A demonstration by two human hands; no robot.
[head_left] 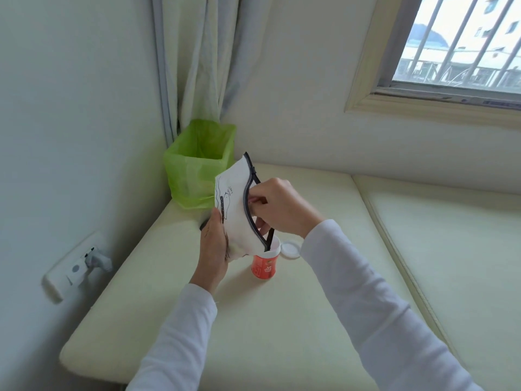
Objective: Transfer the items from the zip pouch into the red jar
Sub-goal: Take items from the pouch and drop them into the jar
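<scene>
A white zip pouch [235, 204] with a black zip and a small drawing is held tilted above the red jar [264, 267]. My left hand [213, 244] grips the pouch's lower left side. The fingers of my right hand [277, 206] reach into the unzipped mouth of the pouch, so they are hidden and I cannot see what they hold. The jar stands upright and uncapped on the cream cushion [174, 277], its rim just under the pouch's lower corner. The jar's white lid [290, 249] lies flat beside it on the right.
A bin lined with a green bag [197, 167] stands in the corner behind the pouch, below a curtain [197, 57]. A wall socket with a plug [84, 263] is on the left wall. A second cushion [451, 249] lies to the right under a barred window [462, 40].
</scene>
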